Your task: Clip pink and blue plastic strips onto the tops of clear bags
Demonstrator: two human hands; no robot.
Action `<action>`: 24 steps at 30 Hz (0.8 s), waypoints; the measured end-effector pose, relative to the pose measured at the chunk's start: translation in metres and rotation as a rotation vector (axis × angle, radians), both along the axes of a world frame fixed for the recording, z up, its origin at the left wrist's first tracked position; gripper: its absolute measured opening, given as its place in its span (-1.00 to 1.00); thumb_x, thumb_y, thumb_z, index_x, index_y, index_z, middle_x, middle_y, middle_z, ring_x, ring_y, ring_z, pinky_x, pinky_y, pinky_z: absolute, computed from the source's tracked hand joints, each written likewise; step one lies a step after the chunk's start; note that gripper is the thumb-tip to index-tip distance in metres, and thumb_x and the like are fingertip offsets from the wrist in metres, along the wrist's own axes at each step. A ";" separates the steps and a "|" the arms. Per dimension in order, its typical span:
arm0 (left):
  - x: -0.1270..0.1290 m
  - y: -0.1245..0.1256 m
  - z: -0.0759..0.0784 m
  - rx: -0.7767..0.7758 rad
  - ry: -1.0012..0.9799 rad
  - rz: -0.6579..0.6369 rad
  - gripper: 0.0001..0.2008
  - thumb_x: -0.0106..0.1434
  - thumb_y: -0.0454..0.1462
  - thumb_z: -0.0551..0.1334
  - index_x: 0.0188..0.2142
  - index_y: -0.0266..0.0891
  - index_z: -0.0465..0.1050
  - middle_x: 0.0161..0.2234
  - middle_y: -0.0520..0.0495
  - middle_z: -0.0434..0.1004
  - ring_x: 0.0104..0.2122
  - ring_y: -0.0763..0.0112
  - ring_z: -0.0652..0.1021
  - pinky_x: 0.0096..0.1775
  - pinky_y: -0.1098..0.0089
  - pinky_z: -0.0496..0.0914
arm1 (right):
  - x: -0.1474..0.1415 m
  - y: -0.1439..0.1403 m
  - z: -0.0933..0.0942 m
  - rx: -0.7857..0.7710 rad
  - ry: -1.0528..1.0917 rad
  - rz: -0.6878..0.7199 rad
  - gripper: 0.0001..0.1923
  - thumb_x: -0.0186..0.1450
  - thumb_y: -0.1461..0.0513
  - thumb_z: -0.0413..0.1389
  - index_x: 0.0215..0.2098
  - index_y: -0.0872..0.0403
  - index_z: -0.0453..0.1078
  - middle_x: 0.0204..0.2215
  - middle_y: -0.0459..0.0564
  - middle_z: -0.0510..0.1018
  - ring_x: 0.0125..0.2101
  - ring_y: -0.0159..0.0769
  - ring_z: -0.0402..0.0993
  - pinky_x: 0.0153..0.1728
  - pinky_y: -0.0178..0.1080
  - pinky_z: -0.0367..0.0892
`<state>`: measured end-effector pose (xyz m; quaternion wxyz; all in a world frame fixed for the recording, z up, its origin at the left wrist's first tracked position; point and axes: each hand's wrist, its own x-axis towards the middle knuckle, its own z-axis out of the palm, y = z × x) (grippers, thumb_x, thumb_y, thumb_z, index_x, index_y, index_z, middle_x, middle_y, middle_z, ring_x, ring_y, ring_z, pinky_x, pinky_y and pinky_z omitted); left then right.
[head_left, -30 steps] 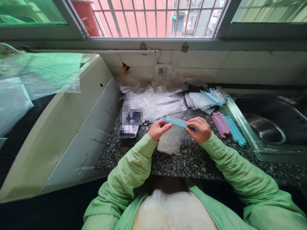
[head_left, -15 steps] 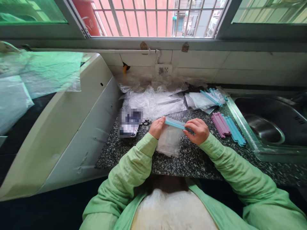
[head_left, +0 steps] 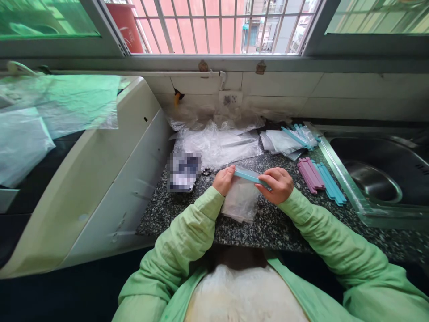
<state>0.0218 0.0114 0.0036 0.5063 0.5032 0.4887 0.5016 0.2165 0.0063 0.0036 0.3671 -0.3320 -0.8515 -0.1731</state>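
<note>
A small clear plastic bag hangs over the speckled granite counter, with a light-blue sealing clip across its top. My left hand pinches the clip's left end and the bag's upper corner. My right hand grips the clip's right end. Both arms wear light-green sleeves. The bag's lower edge rests on the counter.
Loose pink and blue clips lie to the right beside a steel sink. Clipped bags and a pile of clear plastic sit at the back. A pixelated object lies left, next to a white appliance.
Both hands have drawn slightly closer together along the clip, and the bag has sunk a little toward the counter. The view shifted slightly.
</note>
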 end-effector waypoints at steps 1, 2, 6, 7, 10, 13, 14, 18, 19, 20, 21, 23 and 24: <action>0.000 0.000 0.001 0.003 0.000 -0.002 -0.48 -0.07 0.18 0.13 -0.71 -0.22 0.18 -0.74 0.10 0.03 -0.66 0.54 0.10 -0.57 0.39 -0.01 | 0.000 0.000 0.000 -0.011 0.001 0.007 -0.85 0.13 0.12 0.09 -0.42 0.03 0.37 -0.51 -0.04 0.42 -0.46 -0.32 0.28 -0.39 -0.25 0.20; 0.000 0.000 0.001 0.007 0.001 -0.004 -0.48 -0.07 0.18 0.13 -0.72 -0.22 0.18 -0.74 0.10 0.03 -0.66 0.54 0.10 -0.57 0.39 -0.02 | 0.000 0.000 0.000 -0.018 0.004 0.018 -0.86 0.14 0.13 0.09 -0.42 0.04 0.37 -0.52 -0.04 0.42 -0.47 -0.32 0.27 -0.40 -0.25 0.20; 0.001 0.000 0.002 0.013 0.008 -0.005 -0.48 -0.07 0.18 0.13 -0.73 -0.21 0.17 -0.74 0.10 0.01 -0.65 0.53 0.09 -0.56 0.39 -0.01 | -0.001 0.000 0.001 -0.004 0.023 0.048 -0.87 0.13 0.15 0.10 -0.43 0.04 0.37 -0.55 -0.05 0.42 -0.50 -0.33 0.26 -0.43 -0.26 0.22; 0.001 0.000 0.002 0.013 0.003 -0.008 -0.48 -0.07 0.18 0.13 -0.73 -0.21 0.17 -0.74 0.09 0.02 -0.65 0.53 0.09 -0.56 0.39 -0.01 | -0.001 0.000 0.001 -0.001 0.027 0.049 -0.88 0.13 0.15 0.11 -0.43 0.04 0.36 -0.55 -0.05 0.42 -0.51 -0.34 0.26 -0.44 -0.26 0.23; 0.002 -0.001 0.002 0.007 -0.026 -0.022 -0.50 -0.06 0.16 0.14 -0.73 -0.21 0.17 -0.74 0.09 0.04 -0.65 0.53 0.10 -0.56 0.39 0.00 | -0.001 -0.001 0.000 -0.003 0.044 0.056 -0.90 0.13 0.17 0.10 -0.45 0.03 0.36 -0.57 -0.06 0.41 -0.52 -0.35 0.25 -0.45 -0.27 0.23; 0.003 -0.001 0.002 -0.011 -0.038 -0.024 -0.49 -0.07 0.16 0.14 -0.73 -0.21 0.16 -0.73 0.10 0.03 -0.65 0.55 0.10 -0.57 0.40 -0.01 | -0.001 -0.001 0.000 -0.012 0.064 0.066 -0.92 0.12 0.18 0.10 -0.47 0.03 0.35 -0.58 -0.07 0.40 -0.52 -0.35 0.25 -0.46 -0.28 0.24; 0.003 -0.002 0.002 -0.014 -0.038 -0.025 -0.49 -0.08 0.17 0.14 -0.72 -0.21 0.16 -0.73 0.10 0.02 -0.65 0.55 0.09 -0.57 0.40 -0.01 | -0.001 -0.001 -0.001 -0.014 0.069 0.067 -0.92 0.12 0.19 0.10 -0.47 0.03 0.35 -0.58 -0.07 0.40 -0.52 -0.35 0.25 -0.46 -0.28 0.24; 0.003 -0.001 0.000 -0.023 -0.052 -0.029 -0.45 -0.14 0.22 0.13 -0.71 -0.22 0.15 -0.72 0.11 0.01 -0.65 0.56 0.09 -0.57 0.41 -0.01 | -0.002 -0.001 -0.001 -0.012 0.084 0.080 -0.93 0.10 0.20 0.12 -0.48 0.04 0.35 -0.59 -0.06 0.39 -0.53 -0.35 0.25 -0.47 -0.28 0.25; 0.003 -0.001 0.000 -0.024 -0.061 -0.029 -0.45 -0.15 0.23 0.13 -0.71 -0.22 0.14 -0.71 0.11 0.01 -0.64 0.56 0.09 -0.57 0.41 -0.01 | -0.002 -0.001 -0.001 -0.014 0.086 0.081 -0.93 0.10 0.20 0.12 -0.48 0.04 0.35 -0.59 -0.06 0.39 -0.53 -0.35 0.25 -0.48 -0.28 0.24; 0.003 -0.001 -0.001 -0.025 -0.072 -0.028 -0.45 -0.15 0.22 0.14 -0.71 -0.22 0.14 -0.71 0.11 0.01 -0.64 0.56 0.09 -0.57 0.41 0.00 | -0.002 -0.001 -0.001 -0.016 0.089 0.081 -0.93 0.11 0.20 0.11 -0.48 0.03 0.34 -0.59 -0.06 0.38 -0.53 -0.35 0.24 -0.48 -0.28 0.24; 0.003 -0.001 -0.002 -0.026 -0.082 -0.029 -0.45 -0.15 0.22 0.14 -0.72 -0.22 0.13 -0.71 0.11 0.02 -0.64 0.56 0.09 -0.57 0.41 0.00 | -0.002 -0.001 -0.001 -0.019 0.092 0.082 -0.93 0.11 0.19 0.11 -0.48 0.03 0.34 -0.59 -0.07 0.38 -0.54 -0.36 0.24 -0.48 -0.28 0.24; 0.003 0.000 -0.002 -0.027 -0.095 -0.021 -0.47 -0.12 0.18 0.16 -0.72 -0.22 0.14 -0.71 0.11 0.03 -0.63 0.56 0.10 -0.55 0.41 0.02 | -0.002 0.000 -0.002 -0.022 0.101 0.089 -0.92 0.12 0.19 0.10 -0.48 0.03 0.34 -0.60 -0.07 0.37 -0.54 -0.36 0.23 -0.49 -0.29 0.23; 0.003 0.000 -0.002 -0.029 -0.099 -0.017 -0.49 -0.10 0.16 0.17 -0.72 -0.23 0.14 -0.70 0.11 0.05 -0.62 0.55 0.11 -0.55 0.41 0.04 | -0.002 0.000 -0.002 -0.021 0.105 0.094 -0.92 0.12 0.19 0.10 -0.48 0.03 0.35 -0.60 -0.07 0.37 -0.54 -0.36 0.23 -0.49 -0.29 0.23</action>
